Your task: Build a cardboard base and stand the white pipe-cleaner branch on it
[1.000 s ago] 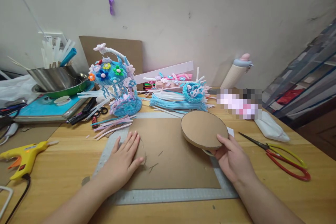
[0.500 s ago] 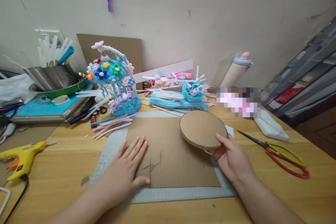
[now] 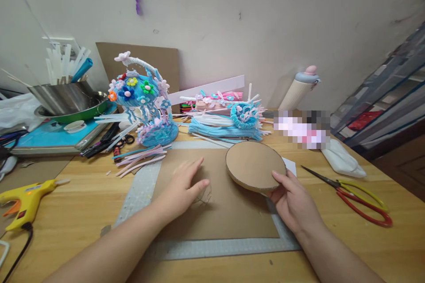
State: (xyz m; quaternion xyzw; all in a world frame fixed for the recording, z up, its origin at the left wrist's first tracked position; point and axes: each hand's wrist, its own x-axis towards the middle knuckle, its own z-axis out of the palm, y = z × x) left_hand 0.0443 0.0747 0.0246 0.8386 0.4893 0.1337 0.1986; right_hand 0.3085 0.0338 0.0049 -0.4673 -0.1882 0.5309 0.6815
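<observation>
Right hand (image 3: pixel 294 203) pinches a round cardboard disc (image 3: pixel 254 163) by its right rim, thumb on top, above a brown sheet (image 3: pixel 239 221) on the counter (image 3: pixel 76 203); left hand (image 3: pixel 182 183), thumb and fingers parted and empty, over the sheet beside thin dark scraps (image 3: pixel 206 199), contact with the sheet unclear.

A craft workspace: a wooden worktop (image 3: pixel 83 203) holding a glue gun (image 3: pixel 35 194), scissors (image 3: pixel 334 182), cutting mat (image 3: pixel 215 248), cardboard sheet (image 3: pixel 239 216) and pipe cleaners (image 3: pixel 226 131).

Cardboard disc (image 3: pixel 254 163): you are seeing plain tan. Scissors (image 3: pixel 338 184), right of disc: handles (image 3: pixel 386 223) showing yellow and red. Glue gun (image 3: pixel 31 196), left of disc: showing yellow, trigger (image 3: pixel 12 208) orange. Stems (image 3: pixel 217 131), behind disc: showing light blue.
</observation>
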